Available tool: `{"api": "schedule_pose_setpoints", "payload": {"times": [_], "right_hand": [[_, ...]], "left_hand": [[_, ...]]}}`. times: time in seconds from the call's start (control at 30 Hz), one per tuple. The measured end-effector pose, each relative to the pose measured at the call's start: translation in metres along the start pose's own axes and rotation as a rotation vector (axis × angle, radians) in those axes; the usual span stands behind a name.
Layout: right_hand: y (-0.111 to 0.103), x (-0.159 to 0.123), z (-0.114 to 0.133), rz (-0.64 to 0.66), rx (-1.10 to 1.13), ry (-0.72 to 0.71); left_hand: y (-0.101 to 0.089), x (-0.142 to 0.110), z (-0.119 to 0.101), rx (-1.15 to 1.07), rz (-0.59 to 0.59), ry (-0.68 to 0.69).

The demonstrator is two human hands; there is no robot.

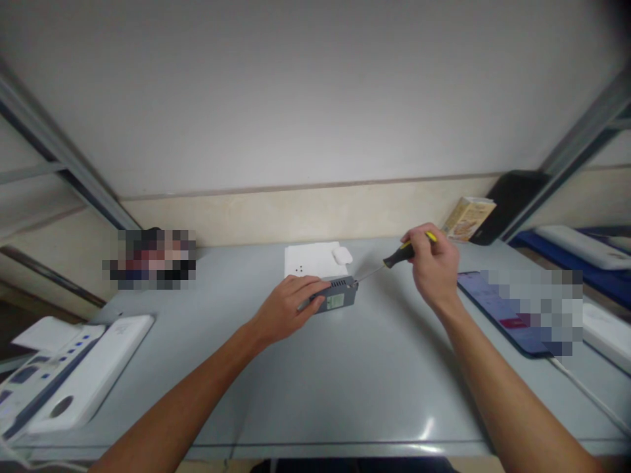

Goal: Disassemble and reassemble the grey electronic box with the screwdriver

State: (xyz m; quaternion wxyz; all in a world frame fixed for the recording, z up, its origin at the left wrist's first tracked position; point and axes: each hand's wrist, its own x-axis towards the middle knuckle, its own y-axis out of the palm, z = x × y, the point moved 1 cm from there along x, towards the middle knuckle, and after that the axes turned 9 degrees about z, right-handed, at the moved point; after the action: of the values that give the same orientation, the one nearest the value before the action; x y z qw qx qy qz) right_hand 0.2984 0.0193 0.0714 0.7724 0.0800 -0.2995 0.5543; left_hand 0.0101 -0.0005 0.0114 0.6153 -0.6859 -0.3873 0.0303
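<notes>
My left hand (290, 307) is closed around the left end of a dark grey box-shaped device (349, 299) with vent slots along its top and a pale label on its side. It stands on the grey table (315, 394). In my right hand (434, 259) is a screwdriver (401, 253) with a black and yellow handle. Its shaft slopes down to the left, and the tip meets the device's upper right corner. Behind the device lies a white sheet of paper (315, 255) with several small dark screws and a small white object (342, 255) on it.
A phone (507, 315) with a white cable (586, 387) lies at the right. A small yellowish carton (468, 218) leans near a black panel (513, 200) at the back right. White flat boxes (113, 355) sit at the left. A wall (315, 217) closes off the back.
</notes>
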Motion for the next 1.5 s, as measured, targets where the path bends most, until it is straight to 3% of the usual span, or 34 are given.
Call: {"api": "schedule_pose_setpoints", "payload": {"times": [0.1,0.27,0.43,0.53,0.63,0.7,0.8,0.93,1.07,1.17,1.27,1.4,1.5], "right_hand": [[-0.002,0.001,0.013,0.134,-0.022,-0.08],[0.003,0.009,0.053,0.47,0.031,-0.17],[0.016,0.018,0.075,0.666,0.149,-0.155],[0.025,0.019,0.063,0.594,0.146,-0.169],[0.032,0.018,0.037,0.254,0.09,-0.146],[0.035,0.018,0.018,0.144,0.053,-0.087],[0.04,0.017,-0.009,0.074,0.136,0.121],[0.046,0.013,-0.034,0.083,0.391,0.434],[0.051,0.008,-0.045,0.129,0.575,0.556],[0.052,0.006,-0.048,0.159,0.696,0.589],[0.056,0.002,-0.051,0.186,0.73,0.596],[0.067,-0.007,-0.051,0.291,0.492,0.509],[0.075,-0.015,-0.048,0.409,0.336,0.441]], "left_hand": [[0.001,0.0,-0.001,-0.013,-0.006,0.001],[0.001,0.0,-0.002,-0.011,-0.014,-0.017],[0.001,0.0,-0.002,-0.03,-0.002,-0.021],[0.001,0.0,-0.002,-0.024,-0.007,-0.013],[0.0,0.002,-0.003,-0.019,0.002,-0.002],[-0.001,0.002,-0.004,-0.022,0.011,-0.002],[-0.001,0.002,-0.004,-0.035,0.022,-0.006],[0.001,0.0,-0.001,-0.053,0.014,-0.006],[0.003,-0.001,0.001,-0.094,0.03,-0.025],[0.0,-0.002,0.002,-0.154,0.033,-0.05],[-0.004,-0.002,0.008,-0.23,-0.06,-0.161],[-0.008,-0.002,0.028,-0.196,-0.232,-0.37],[-0.006,-0.003,0.044,-0.103,-0.268,-0.442]]}}
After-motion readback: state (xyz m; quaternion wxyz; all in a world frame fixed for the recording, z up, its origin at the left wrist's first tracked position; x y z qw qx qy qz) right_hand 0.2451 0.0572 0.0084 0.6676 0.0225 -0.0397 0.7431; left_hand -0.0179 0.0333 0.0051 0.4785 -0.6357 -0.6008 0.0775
